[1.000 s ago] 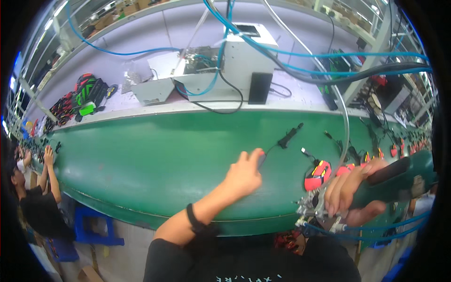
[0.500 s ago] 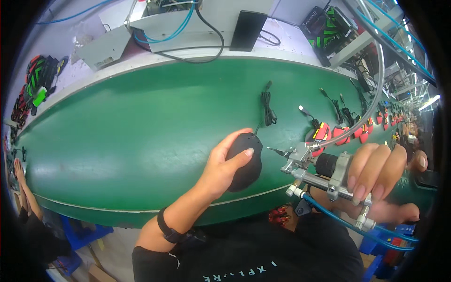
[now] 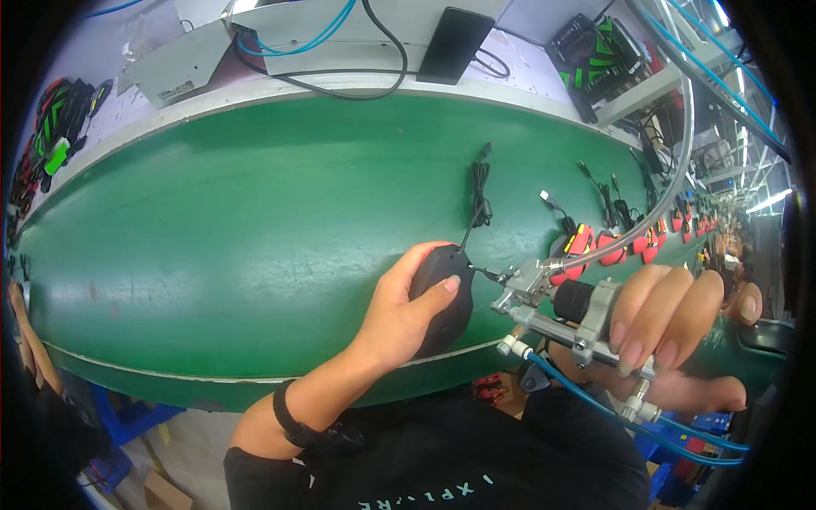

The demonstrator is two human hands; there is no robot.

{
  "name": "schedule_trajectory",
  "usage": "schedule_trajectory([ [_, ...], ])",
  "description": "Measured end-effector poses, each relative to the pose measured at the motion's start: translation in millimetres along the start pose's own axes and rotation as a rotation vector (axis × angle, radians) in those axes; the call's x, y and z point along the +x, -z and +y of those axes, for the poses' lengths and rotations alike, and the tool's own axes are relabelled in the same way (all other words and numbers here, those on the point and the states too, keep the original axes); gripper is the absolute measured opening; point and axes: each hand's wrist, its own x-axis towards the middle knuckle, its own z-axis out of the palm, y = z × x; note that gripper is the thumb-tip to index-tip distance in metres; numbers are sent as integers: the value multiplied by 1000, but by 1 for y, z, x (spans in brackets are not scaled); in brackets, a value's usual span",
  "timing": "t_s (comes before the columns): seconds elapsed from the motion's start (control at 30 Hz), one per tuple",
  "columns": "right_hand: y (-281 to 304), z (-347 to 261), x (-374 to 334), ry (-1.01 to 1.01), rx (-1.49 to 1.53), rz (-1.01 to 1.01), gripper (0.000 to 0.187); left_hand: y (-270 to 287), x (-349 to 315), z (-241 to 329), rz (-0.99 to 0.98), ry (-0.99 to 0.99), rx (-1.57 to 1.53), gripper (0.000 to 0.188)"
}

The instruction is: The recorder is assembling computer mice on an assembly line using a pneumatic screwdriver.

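In my left hand (image 3: 393, 310) is a black computer mouse (image 3: 442, 319), held with its dark underside up and my thumb pressed on it. A bundled black cable (image 3: 480, 195) runs from its far end onto the green bench. My right hand (image 3: 667, 319) is wrapped round a metal power screwdriver (image 3: 531, 321) with a clear feed hose and blue air tubes. Its thin tip meets the mouse at the upper right edge, near the cable; whether it is seated in a hole is too small to tell.
Several red and black mice (image 3: 578, 246) with cables lie along the green bench (image 3: 229, 246) at right. A black flat device (image 3: 455, 47) stands on the white back ledge. Another person's arm (image 3: 38, 340) rests at far left. The clear hose (image 3: 687, 144) arches down at right.
The screwdriver has moved left, and its tip has gone from apart to the mouse's edge. My left hand has tilted the mouse slightly.
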Motion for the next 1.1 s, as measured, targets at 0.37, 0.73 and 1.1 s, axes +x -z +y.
schedule_trajectory([
  [0.37,0,-2,0,0,4,30,59,-3,-1,2,-20,24,41,34],
  [0.73,12,-22,-3,-165,31,101,51,2,5,-4,11,-36,165,34],
  [1.1,6,-1,2,-12,22,-38,66,0,4,-15,22,10,239,34],
])
